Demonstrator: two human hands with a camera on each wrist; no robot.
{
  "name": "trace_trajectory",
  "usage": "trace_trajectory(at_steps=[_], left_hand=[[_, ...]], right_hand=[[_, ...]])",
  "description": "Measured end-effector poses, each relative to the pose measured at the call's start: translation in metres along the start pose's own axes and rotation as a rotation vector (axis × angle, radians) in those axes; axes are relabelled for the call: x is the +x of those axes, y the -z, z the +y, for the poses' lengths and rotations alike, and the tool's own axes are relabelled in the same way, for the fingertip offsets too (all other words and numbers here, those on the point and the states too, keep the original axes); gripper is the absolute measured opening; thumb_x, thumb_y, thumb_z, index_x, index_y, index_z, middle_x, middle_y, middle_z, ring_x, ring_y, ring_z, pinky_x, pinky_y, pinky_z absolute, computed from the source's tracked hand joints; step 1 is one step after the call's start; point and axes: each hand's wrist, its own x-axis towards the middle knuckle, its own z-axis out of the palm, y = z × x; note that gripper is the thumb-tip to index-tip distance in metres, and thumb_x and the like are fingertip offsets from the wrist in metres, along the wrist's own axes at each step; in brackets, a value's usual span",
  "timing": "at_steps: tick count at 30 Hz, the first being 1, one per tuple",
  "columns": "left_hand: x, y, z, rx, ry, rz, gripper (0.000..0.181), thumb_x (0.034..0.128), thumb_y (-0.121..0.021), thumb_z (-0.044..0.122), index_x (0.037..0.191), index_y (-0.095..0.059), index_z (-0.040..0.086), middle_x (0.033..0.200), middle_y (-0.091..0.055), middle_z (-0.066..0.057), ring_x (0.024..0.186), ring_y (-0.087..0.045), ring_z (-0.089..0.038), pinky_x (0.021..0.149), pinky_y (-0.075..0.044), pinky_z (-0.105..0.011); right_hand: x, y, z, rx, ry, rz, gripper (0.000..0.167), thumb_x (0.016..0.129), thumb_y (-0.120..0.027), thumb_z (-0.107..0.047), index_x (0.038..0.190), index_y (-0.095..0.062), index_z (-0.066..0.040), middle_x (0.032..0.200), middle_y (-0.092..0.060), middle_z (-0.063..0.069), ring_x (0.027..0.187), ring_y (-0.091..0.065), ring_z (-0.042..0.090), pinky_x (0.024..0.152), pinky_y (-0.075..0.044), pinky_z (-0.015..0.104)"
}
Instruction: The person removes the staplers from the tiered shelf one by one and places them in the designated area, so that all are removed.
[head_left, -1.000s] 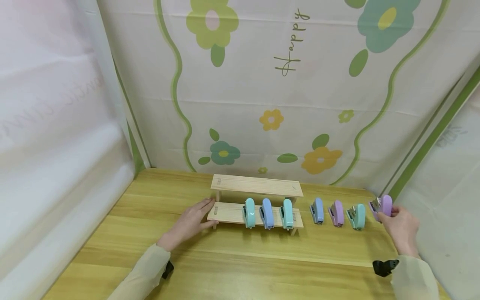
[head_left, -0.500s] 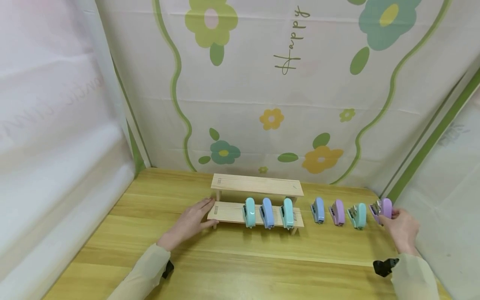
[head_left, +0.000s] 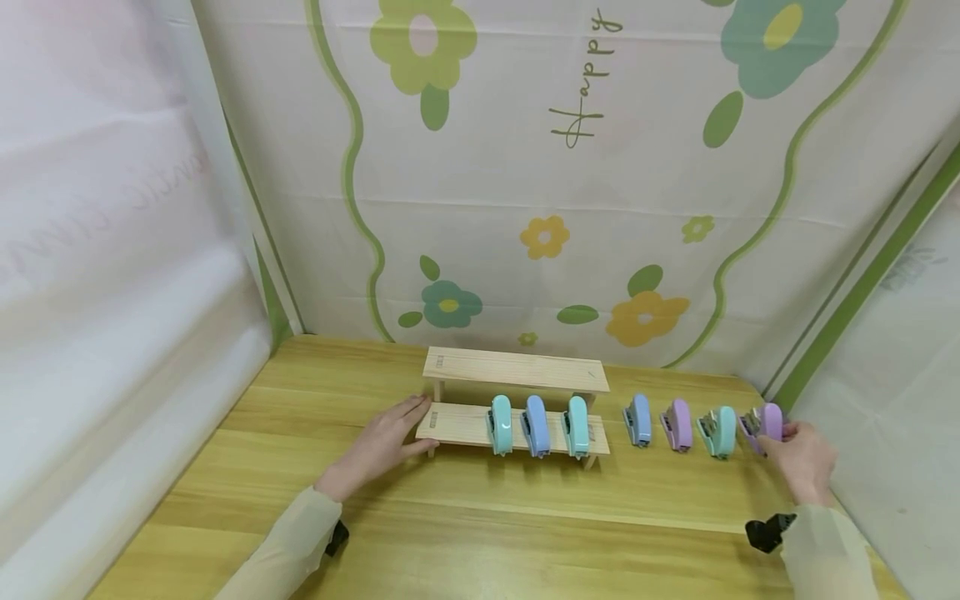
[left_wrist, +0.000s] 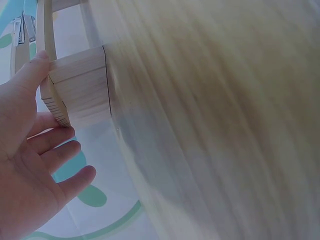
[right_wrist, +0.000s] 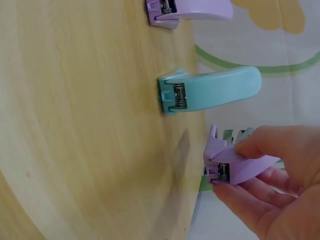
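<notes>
1. Purple plastic is showing between the fingers of the right hand [head_left: 806,460]: it is pinching the held stapler [right_wrist: 250,167], thumb pressing one flank, fingers supporting the other.
2. Since the earlier head views, the held stapler is coming down a little, and its top is now sitting about level with that of its neighbour, the loose teal stapler [head_left: 725,432], just beside it on the left.
3. For the work in hand, that is suggesting the held stapler is lining up as the far right end of the row. Whether its base is touching the tabletop [head_left: 480,542] I cannot tell; the grip is not loosening visibly.
4. Toward the wooden stand [head_left: 517,369], the loose purple stapler [head_left: 679,427] and loose blue stapler [head_left: 639,422] are standing on the tabletop, apart from each other and outside the stand.
5. The left hand [head_left: 381,445] is staying at the left end of the lower board [head_left: 457,423], its thumb and loosely extended fingers touching opposite edges, apparently steadying it.
6. On that board the left teal stapler [head_left: 502,425], middle blue stapler [head_left: 537,427] and right teal stapler [head_left: 577,427] are standing spaced apart, unmoving.
</notes>
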Motion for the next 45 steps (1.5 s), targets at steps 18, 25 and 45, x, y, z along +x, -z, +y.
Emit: trace_trajectory(at_steps=[18, 25, 45], left_hand=[[0.000, 0.001, 0.000, 0.003, 0.008, -0.009, 0.073, 0.0864, -0.075, 0.039, 0.140, -0.051, -0.006, 0.141, -0.055, -0.026, 0.129, -0.056, -0.041, 0.105, -0.052, -0.050], [0.000, 0.001, 0.000, -0.006, 0.003, 0.001, 0.074, 0.0856, -0.076, 0.038, 0.140, -0.051, -0.006, 0.141, -0.055, -0.026, 0.129, -0.056, -0.041, 0.104, -0.052, -0.052], [0.001, 0.002, 0.001, 0.007, 0.003, -0.011, 0.074, 0.0860, -0.075, 0.038, 0.140, -0.051, -0.006, 0.141, -0.055, -0.026, 0.129, -0.057, -0.041, 0.104, -0.053, -0.051]], right_hand=[[0.002, -0.010, 0.011, -0.028, -0.036, -0.018, 0.047, 0.086, -0.066, -0.017, 0.111, -0.054, 0.021, 0.107, -0.059, 0.044, 0.089, -0.058, 0.049, 0.064, -0.047, 0.044], [0.003, -0.012, 0.012, -0.033, -0.023, -0.024, 0.047, 0.086, -0.067, -0.019, 0.108, -0.056, 0.020, 0.102, -0.061, 0.041, 0.085, -0.059, 0.045, 0.054, -0.039, 0.027], [0.005, -0.017, 0.017, -0.001, -0.066, -0.061, 0.050, 0.088, -0.066, -0.020, 0.113, -0.055, 0.022, 0.112, -0.060, 0.043, 0.091, -0.059, 0.049, 0.063, -0.049, 0.041]])
